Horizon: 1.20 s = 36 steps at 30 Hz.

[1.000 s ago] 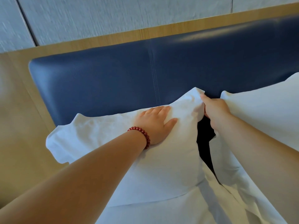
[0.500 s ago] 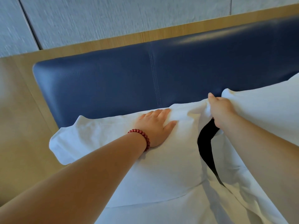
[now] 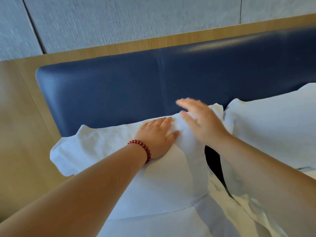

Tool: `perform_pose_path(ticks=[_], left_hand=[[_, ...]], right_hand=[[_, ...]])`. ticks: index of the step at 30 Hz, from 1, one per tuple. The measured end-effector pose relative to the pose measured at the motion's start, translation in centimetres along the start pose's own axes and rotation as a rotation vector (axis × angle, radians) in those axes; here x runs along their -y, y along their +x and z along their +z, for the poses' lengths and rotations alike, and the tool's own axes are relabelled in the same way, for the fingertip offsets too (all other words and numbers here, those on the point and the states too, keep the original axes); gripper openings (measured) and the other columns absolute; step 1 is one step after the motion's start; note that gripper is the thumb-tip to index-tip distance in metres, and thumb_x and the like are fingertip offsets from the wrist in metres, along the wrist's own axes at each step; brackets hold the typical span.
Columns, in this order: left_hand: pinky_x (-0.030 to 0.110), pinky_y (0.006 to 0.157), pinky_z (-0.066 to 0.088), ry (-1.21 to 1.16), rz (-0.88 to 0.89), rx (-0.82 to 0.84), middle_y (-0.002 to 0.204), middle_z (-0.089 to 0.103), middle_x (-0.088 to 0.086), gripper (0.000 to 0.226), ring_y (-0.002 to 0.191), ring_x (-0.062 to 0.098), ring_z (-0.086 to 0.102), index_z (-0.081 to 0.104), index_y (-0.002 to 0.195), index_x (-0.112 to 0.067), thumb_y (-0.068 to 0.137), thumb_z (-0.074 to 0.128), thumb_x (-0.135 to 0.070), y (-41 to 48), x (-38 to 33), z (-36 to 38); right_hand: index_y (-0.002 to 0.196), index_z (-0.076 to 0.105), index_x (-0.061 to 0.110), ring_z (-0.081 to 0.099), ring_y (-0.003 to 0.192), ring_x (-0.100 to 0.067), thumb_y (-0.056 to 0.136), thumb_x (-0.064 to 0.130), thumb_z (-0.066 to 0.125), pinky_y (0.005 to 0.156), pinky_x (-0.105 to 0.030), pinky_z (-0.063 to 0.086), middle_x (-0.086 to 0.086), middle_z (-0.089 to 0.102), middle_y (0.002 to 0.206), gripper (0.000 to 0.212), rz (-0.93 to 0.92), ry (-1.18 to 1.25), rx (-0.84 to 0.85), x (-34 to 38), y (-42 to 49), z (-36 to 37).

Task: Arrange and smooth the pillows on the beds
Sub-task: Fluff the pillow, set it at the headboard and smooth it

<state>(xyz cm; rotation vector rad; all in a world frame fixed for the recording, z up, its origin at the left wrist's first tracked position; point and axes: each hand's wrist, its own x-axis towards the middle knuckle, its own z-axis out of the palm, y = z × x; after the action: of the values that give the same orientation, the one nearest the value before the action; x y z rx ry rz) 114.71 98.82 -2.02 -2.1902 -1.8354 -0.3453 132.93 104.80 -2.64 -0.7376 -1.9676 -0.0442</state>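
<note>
Left hand (image 3: 156, 136) lies flat on the soft white rectangular pillow (image 3: 162, 185), fingers straight and together, thumb out to the side. That grip is wide open, pressing down and closed round nothing. A red bead bracelet (image 3: 142, 147) sits on that wrist. Right hand (image 3: 203, 124) hovers just beside it, blurred, fingers spread and straight, grip fully open and holding nothing. It's over the pillow's raised top corner, and I can't tell whether the palm touches the cloth. So the pillow lies directly under both hands, its top edge against the navy padded headboard (image 3: 111, 93) just beyond the fingertips. Right of the right hand sits a second plump white pillow (image 3: 273, 130), with a dark gap (image 3: 212, 159) between the two pillows below that wrist. A white bed sheet (image 3: 153, 226) shows down by the forearms.
</note>
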Motion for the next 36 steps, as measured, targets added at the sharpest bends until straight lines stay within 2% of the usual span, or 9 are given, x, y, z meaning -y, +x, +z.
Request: perform_pose_path(ticks=[2, 5, 11, 14, 17, 21, 29, 32, 36], left_hand=[[0.038, 0.117, 0.021, 0.069, -0.044, 0.027, 0.155, 0.034, -0.006, 0.066, 0.142, 0.018, 0.03, 0.03, 0.149, -0.028, 0.095, 0.018, -0.064, -0.5, 2.1, -1.1], [0.042, 0.109, 0.03, 0.192, -0.206, 0.062, 0.144, 0.049, -0.004, 0.058, 0.131, 0.022, 0.044, 0.044, 0.139, -0.027, 0.098, 0.017, -0.057, -1.8, 5.8, -3.0], [0.036, 0.111, 0.032, 0.001, 0.075, -0.109, 0.143, 0.049, -0.01, 0.054, 0.133, 0.016, 0.042, 0.047, 0.138, -0.031, 0.096, 0.019, -0.052, -3.8, 4.4, -2.4], [0.037, 0.114, 0.026, 0.083, -0.099, 0.022, 0.15, 0.043, -0.009, 0.057, 0.137, 0.017, 0.038, 0.042, 0.143, -0.031, 0.098, 0.016, -0.055, -5.0, 7.9, -2.6], [0.039, 0.097, 0.04, 0.217, -0.294, 0.032, 0.121, 0.064, -0.007, 0.048, 0.11, 0.022, 0.056, 0.06, 0.111, -0.031, 0.098, 0.018, -0.049, -6.4, 12.3, -5.0], [0.039, 0.098, 0.044, 0.112, -0.214, -0.196, 0.124, 0.064, -0.001, 0.037, 0.117, 0.024, 0.056, 0.061, 0.126, -0.021, 0.1, 0.037, -0.034, -7.2, 12.3, -6.2], [0.037, 0.112, 0.029, 0.064, -0.006, -0.246, 0.146, 0.049, -0.004, 0.055, 0.138, 0.02, 0.039, 0.048, 0.141, -0.026, 0.097, 0.024, -0.05, -11.4, 9.6, -4.8], [0.036, 0.121, 0.007, 0.07, -0.204, -0.055, 0.162, 0.017, -0.003, 0.074, 0.15, 0.019, 0.01, 0.019, 0.154, -0.028, 0.09, 0.008, -0.064, -13.1, 11.6, -2.4], [0.042, 0.121, 0.015, -0.059, -0.448, -0.233, 0.163, 0.014, 0.002, 0.062, 0.15, 0.022, 0.006, 0.017, 0.155, -0.017, 0.101, 0.019, -0.047, -14.6, 13.2, -2.3]], right_hand=[[0.117, 0.066, 0.022, 0.05, 0.125, -0.012, 0.103, 0.038, 0.038, 0.107, -0.023, 0.025, 0.011, 0.063, 0.124, 0.035, 0.065, -0.106, 0.279, -1.8, -0.3, 0.6], [0.097, 0.067, 0.018, 0.054, 0.11, -0.025, 0.1, 0.042, 0.03, 0.083, -0.037, 0.04, 0.001, 0.061, 0.11, 0.044, 0.446, -0.35, 0.194, -3.6, 0.1, -0.5], [0.124, 0.065, 0.024, 0.056, 0.114, -0.02, 0.096, 0.052, 0.031, 0.101, -0.04, 0.038, 0.004, 0.064, 0.122, 0.052, -0.132, -0.216, 0.228, 4.4, 1.1, 3.7], [0.13, 0.057, 0.032, 0.046, 0.128, -0.019, 0.098, 0.058, 0.027, 0.107, -0.038, 0.031, 0.009, 0.056, 0.133, 0.051, 0.091, -0.39, 0.404, 2.6, 1.0, 3.6], [0.113, 0.063, 0.02, 0.055, 0.11, -0.028, 0.099, 0.048, 0.022, 0.091, -0.04, 0.04, -0.002, 0.06, 0.113, 0.051, 0.424, -0.545, 0.345, 0.4, 1.8, 1.1], [0.107, 0.068, 0.016, 0.058, 0.101, -0.028, 0.1, 0.038, 0.039, 0.081, -0.039, 0.044, -0.003, 0.065, 0.106, 0.037, 0.227, -0.44, 0.046, 4.6, 2.3, 1.2], [0.113, 0.068, 0.014, 0.06, 0.105, -0.03, 0.095, 0.035, 0.049, 0.087, -0.043, 0.049, -0.004, 0.067, 0.113, 0.033, -0.048, -0.25, 0.148, 12.6, -0.3, 5.0], [0.137, 0.055, 0.029, 0.042, 0.137, -0.025, 0.095, 0.055, 0.027, 0.113, -0.045, 0.03, 0.0, 0.05, 0.147, 0.056, -0.101, -0.335, 0.356, 12.0, -3.8, 6.4], [0.154, 0.026, 0.035, 0.003, 0.153, -0.022, 0.1, 0.052, 0.013, 0.121, -0.05, 0.008, 0.002, 0.01, 0.166, 0.058, 0.433, -0.463, 0.266, 8.5, -5.9, 4.2]])
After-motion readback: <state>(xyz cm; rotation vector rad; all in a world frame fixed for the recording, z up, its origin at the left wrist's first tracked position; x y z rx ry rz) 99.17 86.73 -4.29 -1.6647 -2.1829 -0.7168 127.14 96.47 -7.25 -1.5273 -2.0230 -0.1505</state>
